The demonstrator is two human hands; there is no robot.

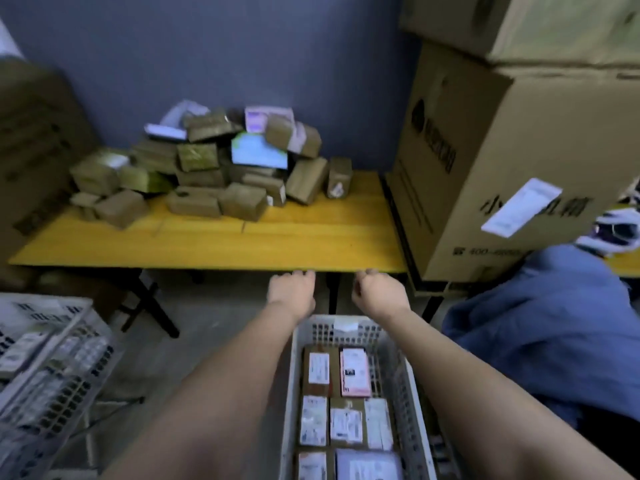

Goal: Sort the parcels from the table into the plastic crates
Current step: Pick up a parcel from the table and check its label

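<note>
Both the left hand (pixel 292 287) and right hand (pixel 380 289) reach, fingers loosely curled and holding nothing, toward the yellow tabletop (pixel 284 242), with the parcels (pixel 207 168) at 11 o'clock and the crate (pixel 349 393) at 6 o'clock.

Big cardboard box (pixel 512 174) at the table's (pixel 311 244) right end shows large dark Chinese characters, too blurred to read, and a number starting "400-" low on its front; parcel labels in the crate (pixel 391 344) unreadable

I see a heap of small brown parcels (pixel 207 168) piled toward the table's (pixel 311 244) back left. Labelled parcels lie flat in rows inside my white crate (pixel 346 403) below its front edge.
</note>
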